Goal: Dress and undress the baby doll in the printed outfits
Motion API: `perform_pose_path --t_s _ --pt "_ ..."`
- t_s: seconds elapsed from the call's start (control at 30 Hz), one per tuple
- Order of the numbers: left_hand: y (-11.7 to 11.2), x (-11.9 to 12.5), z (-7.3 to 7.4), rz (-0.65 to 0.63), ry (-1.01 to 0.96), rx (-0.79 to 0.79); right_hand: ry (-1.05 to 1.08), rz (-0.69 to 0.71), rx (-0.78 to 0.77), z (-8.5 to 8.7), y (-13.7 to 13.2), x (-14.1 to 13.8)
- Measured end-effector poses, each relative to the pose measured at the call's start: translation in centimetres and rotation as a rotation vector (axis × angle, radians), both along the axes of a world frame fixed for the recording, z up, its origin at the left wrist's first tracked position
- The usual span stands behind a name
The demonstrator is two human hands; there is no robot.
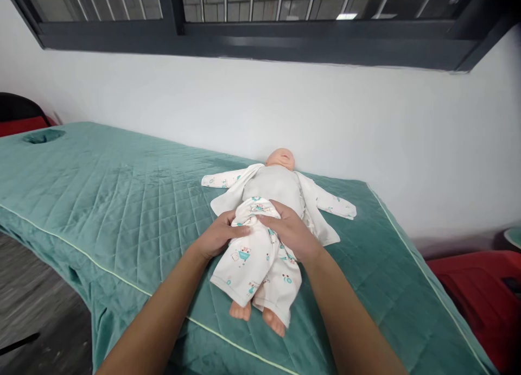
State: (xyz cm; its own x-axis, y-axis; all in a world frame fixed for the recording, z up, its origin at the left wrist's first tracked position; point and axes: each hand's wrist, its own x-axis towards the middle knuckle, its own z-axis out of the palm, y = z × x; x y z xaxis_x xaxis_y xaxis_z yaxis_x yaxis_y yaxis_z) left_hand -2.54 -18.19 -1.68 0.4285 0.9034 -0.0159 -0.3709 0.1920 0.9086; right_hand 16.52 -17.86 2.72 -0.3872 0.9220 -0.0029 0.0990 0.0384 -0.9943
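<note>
- The baby doll (pixel 273 184) lies on its back on the massage bed (pixel 154 201), nearer its right end; its head points to the wall (pixel 171 98), its 2 bare feet to the near edge.
- Its long axis runs across the bed's length, sleeves spread to either side.
- Left hand (pixel 220 235) and right hand (pixel 292 231) grip the trousers (pixel 249 255) at the waist, 1 on each side, thumbs over the front.
- The trousers are white cloth with small teal and pinkish figures, bunched at the waist, wide and straight at the hems.
- The matching jacket (pixel 322 197) hangs open around a pale, rounded torso.
- The head is smooth and skin-toned.
- The bed cover is green, plush-looking, diamond-quilted, with pale piping; a round hole (pixel 44 136) shows at the far left.
- A mark on the dark-framed window (pixel 244 38) is too small to read.
</note>
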Motion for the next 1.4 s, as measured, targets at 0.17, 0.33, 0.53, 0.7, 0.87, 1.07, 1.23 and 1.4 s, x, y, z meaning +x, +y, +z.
perform_pose_path --t_s 0.17,0.33,0.53,0.7,0.87,1.07,1.23,1.4 --pt "-2.3 0.8 1.2 0.134 -0.176 -0.066 -0.075 0.066 0.056 0.2 -0.1 -0.2" --pt "-6.9 1.4 2.8 0.167 -0.275 -0.222 -0.217 0.125 0.155 0.7 -0.4 0.0" --pt "-12.2 2.0 4.3 0.296 -0.236 -0.402 -0.366 0.237 0.252 0.7 -0.6 0.6" --pt "-15.5 3.6 4.8 0.433 -0.277 -0.489 -0.434 0.324 0.296 0.5 -0.5 1.0" --pt "-18.0 4.5 3.0 0.488 -0.324 -0.609 -0.48 0.406 0.348 0.5 -0.6 0.9" --pt "-18.8 3.3 0.2 0.605 -0.207 -0.59 -0.551 0.449 0.368 0.5 -0.9 0.8" --pt "-17.5 1.4 -0.7 0.596 0.1 -0.445 -0.562 0.416 0.373 0.6 -1.3 0.7" --pt "-16.0 0.7 -0.3 0.579 0.391 -0.353 -0.593 0.384 0.388 0.3 -1.4 0.5"
